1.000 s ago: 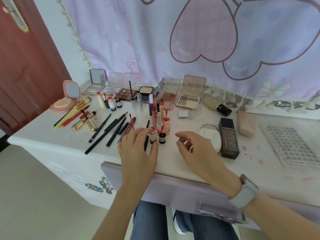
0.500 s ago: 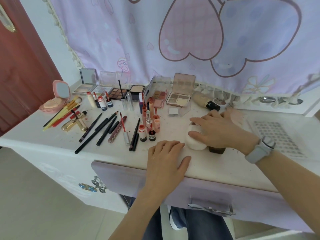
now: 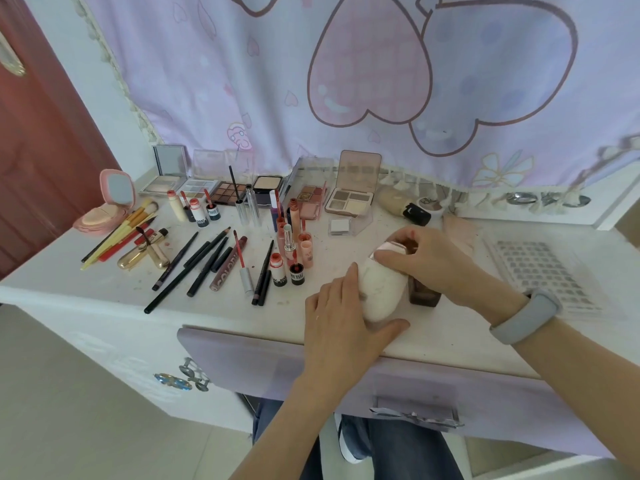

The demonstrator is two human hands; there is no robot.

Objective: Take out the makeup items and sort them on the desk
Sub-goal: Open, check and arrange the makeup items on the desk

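A round white compact [image 3: 381, 289] is tilted up off the white desk [image 3: 104, 292] near the front edge. My left hand [image 3: 343, 320] grips its lower side, thumb under it. My right hand [image 3: 429, 261] holds its upper, pink-rimmed edge with curled fingers. A dark brown foundation bottle [image 3: 424, 294] stands just right of the compact, partly hidden by my right hand. Lip glosses and small bottles [image 3: 292, 261] stand in a cluster to the left. Black pencils and liners [image 3: 204, 261] lie in a row further left.
Open eyeshadow palettes [image 3: 349, 199] line the desk's back under a purple heart curtain [image 3: 346, 81]. A pink mirror compact [image 3: 104, 206] and brushes [image 3: 117, 233] sit far left. A clear grid tray [image 3: 543, 271] lies right. A lilac drawer [image 3: 263, 355] stands open below the desk edge.
My left hand slid right from the desk edge and took hold of the white compact. Both hands have tipped the compact up off the desk. The view shifted slightly.
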